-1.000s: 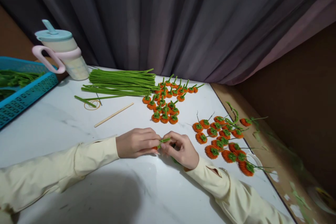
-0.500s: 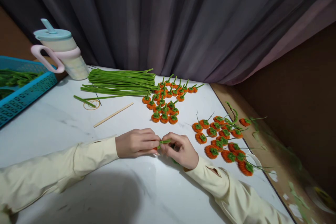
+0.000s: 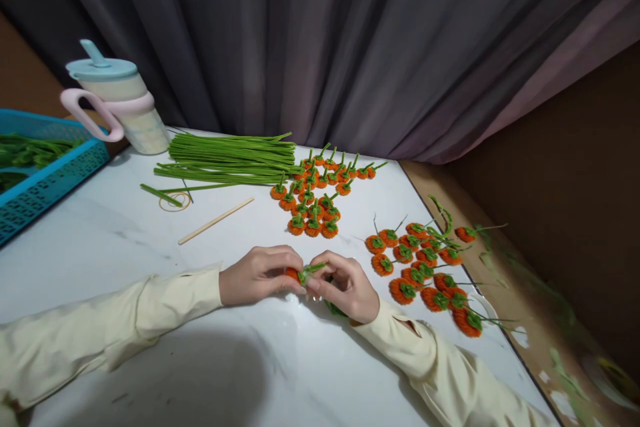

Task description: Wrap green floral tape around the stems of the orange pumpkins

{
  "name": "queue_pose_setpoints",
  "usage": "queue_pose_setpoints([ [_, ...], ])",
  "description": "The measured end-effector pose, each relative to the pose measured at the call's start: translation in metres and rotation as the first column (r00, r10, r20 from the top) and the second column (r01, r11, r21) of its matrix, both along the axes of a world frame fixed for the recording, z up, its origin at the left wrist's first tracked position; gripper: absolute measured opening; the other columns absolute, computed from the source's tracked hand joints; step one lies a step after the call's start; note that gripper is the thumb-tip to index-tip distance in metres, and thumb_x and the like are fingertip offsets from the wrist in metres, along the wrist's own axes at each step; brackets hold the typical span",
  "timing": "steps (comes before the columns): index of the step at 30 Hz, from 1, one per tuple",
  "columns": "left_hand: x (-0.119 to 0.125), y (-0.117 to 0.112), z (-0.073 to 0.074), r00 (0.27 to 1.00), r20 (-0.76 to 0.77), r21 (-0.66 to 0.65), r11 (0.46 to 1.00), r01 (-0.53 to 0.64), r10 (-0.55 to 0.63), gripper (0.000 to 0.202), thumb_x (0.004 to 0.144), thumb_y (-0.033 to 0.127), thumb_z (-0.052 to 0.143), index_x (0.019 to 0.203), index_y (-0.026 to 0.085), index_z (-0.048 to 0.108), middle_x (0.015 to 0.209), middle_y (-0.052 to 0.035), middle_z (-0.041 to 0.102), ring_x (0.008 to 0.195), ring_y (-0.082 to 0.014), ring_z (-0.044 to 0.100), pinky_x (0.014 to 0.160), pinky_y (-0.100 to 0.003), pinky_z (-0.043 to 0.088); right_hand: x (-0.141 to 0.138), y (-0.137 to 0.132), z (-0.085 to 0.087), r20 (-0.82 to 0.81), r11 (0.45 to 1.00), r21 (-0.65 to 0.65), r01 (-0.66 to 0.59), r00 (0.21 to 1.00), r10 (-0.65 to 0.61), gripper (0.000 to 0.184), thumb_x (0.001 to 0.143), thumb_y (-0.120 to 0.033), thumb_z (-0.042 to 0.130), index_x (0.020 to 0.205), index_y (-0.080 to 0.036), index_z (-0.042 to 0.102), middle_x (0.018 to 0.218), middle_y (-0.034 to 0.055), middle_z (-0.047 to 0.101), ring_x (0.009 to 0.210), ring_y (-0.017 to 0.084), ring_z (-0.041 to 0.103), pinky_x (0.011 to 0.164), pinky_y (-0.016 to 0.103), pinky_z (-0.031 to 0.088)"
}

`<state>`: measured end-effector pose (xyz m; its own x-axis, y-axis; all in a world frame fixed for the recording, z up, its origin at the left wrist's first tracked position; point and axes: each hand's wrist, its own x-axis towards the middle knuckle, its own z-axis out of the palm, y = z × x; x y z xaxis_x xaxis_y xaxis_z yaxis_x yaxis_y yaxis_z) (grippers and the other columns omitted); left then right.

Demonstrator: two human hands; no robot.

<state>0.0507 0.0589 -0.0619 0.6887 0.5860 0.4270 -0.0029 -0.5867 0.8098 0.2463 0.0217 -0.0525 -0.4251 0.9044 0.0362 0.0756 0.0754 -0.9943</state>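
Note:
My left hand [image 3: 255, 275] pinches a small orange pipe-cleaner pumpkin [image 3: 293, 273] between thumb and fingers, just above the table. A short green stem [image 3: 315, 267] sticks out of its top toward the right. My right hand [image 3: 350, 285] is closed at the pumpkin's green top, thumb and forefinger together by the stem. Under my right palm a bit of green [image 3: 334, 309] shows, mostly hidden. Beyond my hands stands a group of similar pumpkins [image 3: 313, 227] with green stems. To the right lie pumpkins with thin wire ends [image 3: 401, 290].
Green pipe cleaners [image 3: 230, 157] lie bundled at the back, near a wooden stick [image 3: 216, 221] and a rubber band [image 3: 175, 201]. A lidded tumbler [image 3: 143, 123] and a blue basket [image 3: 75, 170] stand at left. A dark curtain [image 3: 280, 40] hangs behind the marbled table [image 3: 210, 373].
My left fingers have shifted and parted from the thumb a little, so more of the orange pumpkin shows. Both hands stay in nearly the same place.

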Motion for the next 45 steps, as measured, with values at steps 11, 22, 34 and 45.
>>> queue_pose_setpoints([
  [11,0.002,-0.004,-0.001,0.998,0.031,-0.657,0.752,0.062,-0.055,0.029,0.076,0.038,0.066,0.082,0.011,0.055,0.066,0.0005,0.052,0.051,-0.0067,0.049,0.044,-0.018,0.046,-0.001,0.0,-0.003,-0.01,0.999,0.033,0.019,1.0,-0.019,0.025,0.08,-0.04,0.06,0.078,-0.015,0.055,0.06,0.0036,0.066,0.05,0.011,0.057,0.052,0.023,0.047],
  [22,0.001,0.001,0.0,0.982,0.09,-0.788,0.591,0.172,-0.165,0.037,0.075,0.045,0.066,0.084,0.012,0.053,0.068,0.0005,0.057,0.049,-0.007,0.054,0.043,-0.018,0.047,-0.003,-0.007,0.0,0.157,0.948,0.307,0.081,0.978,-0.134,0.01,0.082,-0.027,0.058,0.078,-0.018,0.058,0.063,0.0038,0.069,0.049,0.011,0.058,0.048,0.021,0.045],
  [34,0.001,0.003,0.001,0.968,0.074,-0.812,0.549,0.198,-0.239,0.037,0.075,0.046,0.066,0.081,0.012,0.052,0.063,0.0019,0.057,0.049,-0.0077,0.055,0.039,-0.016,0.045,-0.006,-0.013,-0.01,0.162,0.709,0.703,0.057,0.958,-0.237,0.015,0.083,-0.012,0.045,0.079,-0.017,0.059,0.063,0.006,0.062,0.056,0.013,0.055,0.051,0.023,0.045],
  [45,0.002,0.006,0.006,0.966,0.095,-0.859,0.471,0.202,-0.24,0.037,0.075,0.046,0.066,0.078,0.012,0.052,0.058,0.0014,0.059,0.042,-0.0067,0.051,0.036,-0.016,0.04,-0.006,-0.015,-0.016,0.247,0.555,0.832,-0.009,0.901,-0.356,0.014,0.085,-0.009,0.046,0.089,-0.016,0.058,0.06,0.0046,0.06,0.054,0.013,0.053,0.047,0.024,0.04],
])
